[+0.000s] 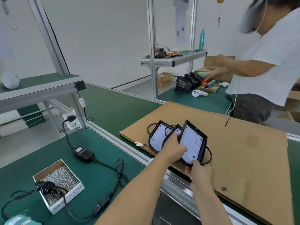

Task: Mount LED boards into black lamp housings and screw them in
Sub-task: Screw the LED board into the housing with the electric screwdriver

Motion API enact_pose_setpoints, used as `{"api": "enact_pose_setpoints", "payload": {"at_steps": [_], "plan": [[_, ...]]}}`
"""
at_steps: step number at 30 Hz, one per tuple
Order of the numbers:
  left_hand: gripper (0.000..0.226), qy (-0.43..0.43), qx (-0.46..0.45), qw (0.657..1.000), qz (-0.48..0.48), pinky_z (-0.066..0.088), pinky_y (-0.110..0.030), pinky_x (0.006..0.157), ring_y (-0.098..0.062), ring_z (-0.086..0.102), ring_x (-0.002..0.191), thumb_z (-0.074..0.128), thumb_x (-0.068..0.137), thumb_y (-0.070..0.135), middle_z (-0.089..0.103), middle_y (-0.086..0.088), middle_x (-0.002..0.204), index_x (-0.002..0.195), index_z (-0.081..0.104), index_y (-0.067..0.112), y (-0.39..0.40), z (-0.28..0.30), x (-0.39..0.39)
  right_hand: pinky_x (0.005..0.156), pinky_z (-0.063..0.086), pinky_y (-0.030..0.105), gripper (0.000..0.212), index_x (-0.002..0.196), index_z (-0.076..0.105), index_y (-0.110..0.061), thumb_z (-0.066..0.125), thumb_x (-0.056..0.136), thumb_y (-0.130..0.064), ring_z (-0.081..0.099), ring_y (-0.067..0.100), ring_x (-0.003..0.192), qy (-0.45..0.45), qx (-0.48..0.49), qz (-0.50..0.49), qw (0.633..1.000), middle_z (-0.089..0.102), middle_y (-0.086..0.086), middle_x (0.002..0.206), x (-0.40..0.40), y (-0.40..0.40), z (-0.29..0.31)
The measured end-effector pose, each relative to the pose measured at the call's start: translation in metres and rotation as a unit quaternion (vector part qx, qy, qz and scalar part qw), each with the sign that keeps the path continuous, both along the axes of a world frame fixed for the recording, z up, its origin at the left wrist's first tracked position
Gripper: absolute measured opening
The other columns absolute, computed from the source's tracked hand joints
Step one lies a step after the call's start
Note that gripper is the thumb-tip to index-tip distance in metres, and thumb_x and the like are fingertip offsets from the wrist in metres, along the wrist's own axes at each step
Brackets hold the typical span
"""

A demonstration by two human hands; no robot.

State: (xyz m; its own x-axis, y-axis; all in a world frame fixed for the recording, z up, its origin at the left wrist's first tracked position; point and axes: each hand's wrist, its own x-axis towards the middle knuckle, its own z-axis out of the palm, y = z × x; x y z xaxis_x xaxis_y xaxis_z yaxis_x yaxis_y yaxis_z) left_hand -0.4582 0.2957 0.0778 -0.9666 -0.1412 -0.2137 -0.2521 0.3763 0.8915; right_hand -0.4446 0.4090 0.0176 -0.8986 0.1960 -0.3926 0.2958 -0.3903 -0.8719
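Note:
Three black lamp housings with white LED boards inside lean on a cardboard sheet (243,151). The nearest housing (193,142) stands tilted on edge. My right hand (201,172) pinches its bottom rim. My left hand (174,148) grips its left edge, fingers between it and the middle housing (176,129). The far housing (158,135) lies at the left with a black cable looped over it. A white connector (139,144) lies at the cardboard's near edge.
A small box of screws (58,176) sits at the lower left with a black coiled cord on it. A power adapter (83,153) and its cables cross the green mat. Another person (266,62) works at the far bench beside a stack of black housings (186,83).

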Motion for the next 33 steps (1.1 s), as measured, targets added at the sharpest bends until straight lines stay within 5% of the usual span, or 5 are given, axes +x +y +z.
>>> {"api": "enact_pose_setpoints", "payload": {"at_steps": [9, 14, 20, 29, 33], "plan": [[0.079, 0.012, 0.011, 1.0, 0.013, 0.038, -0.037, 0.118, -0.027, 0.035, 0.151, 0.039, 0.093, -0.01, 0.033, -0.003, 0.166, 0.165, 0.019, 0.017, -0.001, -0.026, 0.002, 0.067, 0.062, 0.052, 0.052, 0.141, 0.037, 0.001, 0.059, 0.098, -0.019, 0.069, 0.041, 0.074, 0.065, 0.365, 0.134, 0.919, 0.062, 0.021, 0.109, -0.004, 0.006, -0.007], [0.042, -0.021, -0.076, 0.997, -0.027, 0.038, -0.029, 0.082, -0.011, 0.045, 0.099, 0.038, 0.096, -0.006, 0.039, 0.015, 0.124, 0.132, 0.034, 0.017, 0.001, -0.03, -0.006, 0.065, 0.054, 0.04, 0.039, 0.114, 0.043, 0.004, 0.057, 0.103, -0.03, 0.065, 0.035, 0.075, 0.05, 0.479, 0.166, 0.861, 0.069, 0.018, 0.094, -0.008, 0.011, -0.005], [0.077, 0.023, -0.19, 0.98, -0.046, 0.026, -0.042, 0.124, -0.033, 0.014, 0.157, 0.049, 0.106, 0.006, 0.009, -0.016, 0.171, 0.165, 0.0, 0.006, 0.008, -0.031, -0.007, 0.074, 0.045, 0.037, 0.059, 0.126, 0.034, 0.009, 0.052, 0.105, -0.042, 0.068, 0.038, 0.104, 0.019, 0.563, 0.199, 0.802, 0.07, 0.02, 0.117, -0.014, 0.008, 0.001], [0.051, 0.24, -0.189, 0.95, 0.063, 0.009, -0.006, 0.118, 0.001, 0.02, 0.152, 0.044, 0.108, 0.02, 0.031, 0.012, 0.164, 0.158, 0.039, 0.02, -0.006, -0.051, 0.047, 0.068, 0.05, 0.043, 0.052, 0.113, 0.04, 0.0, 0.043, 0.104, -0.052, 0.056, 0.031, 0.067, 0.055, 0.569, 0.14, 0.808, 0.053, 0.005, 0.072, -0.009, 0.018, -0.007], [0.045, 0.241, -0.172, 0.949, 0.106, 0.016, 0.0, 0.112, 0.015, 0.023, 0.144, 0.045, 0.108, 0.025, 0.035, 0.022, 0.156, 0.154, 0.045, 0.028, -0.032, -0.059, 0.086, 0.072, 0.052, 0.045, 0.064, 0.127, 0.047, -0.003, 0.04, 0.102, -0.061, 0.063, 0.038, 0.082, 0.052, 0.581, 0.152, 0.798, 0.056, 0.009, 0.088, 0.0, 0.021, -0.003]]}}
